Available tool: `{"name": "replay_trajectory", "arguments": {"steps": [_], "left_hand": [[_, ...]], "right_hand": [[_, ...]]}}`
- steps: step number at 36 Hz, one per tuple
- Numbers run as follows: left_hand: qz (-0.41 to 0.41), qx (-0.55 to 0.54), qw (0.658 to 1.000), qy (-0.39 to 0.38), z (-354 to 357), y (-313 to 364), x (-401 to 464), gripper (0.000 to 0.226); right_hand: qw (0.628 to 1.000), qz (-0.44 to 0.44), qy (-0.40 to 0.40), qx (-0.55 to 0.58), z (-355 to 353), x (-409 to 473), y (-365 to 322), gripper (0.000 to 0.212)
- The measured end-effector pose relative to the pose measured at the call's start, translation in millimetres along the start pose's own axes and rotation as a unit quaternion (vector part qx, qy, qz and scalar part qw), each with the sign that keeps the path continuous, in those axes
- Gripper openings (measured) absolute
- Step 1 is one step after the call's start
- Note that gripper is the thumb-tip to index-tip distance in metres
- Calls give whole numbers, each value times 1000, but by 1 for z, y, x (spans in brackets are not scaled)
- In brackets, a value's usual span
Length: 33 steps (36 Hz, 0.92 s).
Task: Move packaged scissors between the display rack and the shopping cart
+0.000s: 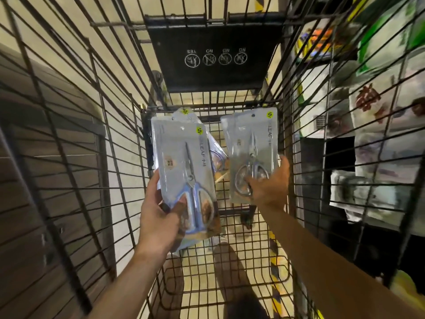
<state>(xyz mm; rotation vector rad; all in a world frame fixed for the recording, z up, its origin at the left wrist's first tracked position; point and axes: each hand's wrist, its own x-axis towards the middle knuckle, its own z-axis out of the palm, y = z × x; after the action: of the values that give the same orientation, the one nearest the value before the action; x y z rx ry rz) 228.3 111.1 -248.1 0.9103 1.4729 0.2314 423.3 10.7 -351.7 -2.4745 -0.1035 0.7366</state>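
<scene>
Inside the cart (230, 249), both hands grip scissor packs, left (158, 217) and right (270, 185), half hiding another pack (215, 146).

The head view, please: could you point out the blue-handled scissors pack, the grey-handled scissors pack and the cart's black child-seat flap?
blue-handled scissors pack (181, 157), head view, clear front.
grey-handled scissors pack (250, 143), head view, clear front.
black child-seat flap (213, 72), head view, lower middle.

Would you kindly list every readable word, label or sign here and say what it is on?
"LEAF": left hand's scissors pack.
"LEAF": right hand's scissors pack.
"YES", "NO", "NO", "NO", upside down: cart's black seat flap.
Yellow round stickers, small pack labels, shelf goods: too blurred.
</scene>
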Motion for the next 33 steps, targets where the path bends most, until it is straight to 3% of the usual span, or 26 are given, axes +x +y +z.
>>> {"name": "replay_trajectory", "arguments": {"steps": [4,10,14,18,23,29,33], "left_hand": [[3,16,1000,0,1,7,-3,82],[20,47,999,-7,-5,33,-31,83],[64,93,993,-24,-16,68,-64,84],[109,107,987,-48,-29,109,-108,81],[180,120,971,-97,-53,155,-163,81],[288,135,933,-169,-99,199,-231,86],[327,142,905,-234,-134,211,-261,86]], "right_hand": [[998,3,-49,48,-11,-11,13,78],[973,19,-141,182,-41,-55,5,76],[972,-2,-107,209,-79,-102,-18,67],[952,6,-104,287,-117,-143,-39,82],[935,-37,-120,331,-171,-199,-65,45],[935,-125,-36,331,-242,-286,-90,79],[924,-143,27,355,-269,-355,-100,84]]}}
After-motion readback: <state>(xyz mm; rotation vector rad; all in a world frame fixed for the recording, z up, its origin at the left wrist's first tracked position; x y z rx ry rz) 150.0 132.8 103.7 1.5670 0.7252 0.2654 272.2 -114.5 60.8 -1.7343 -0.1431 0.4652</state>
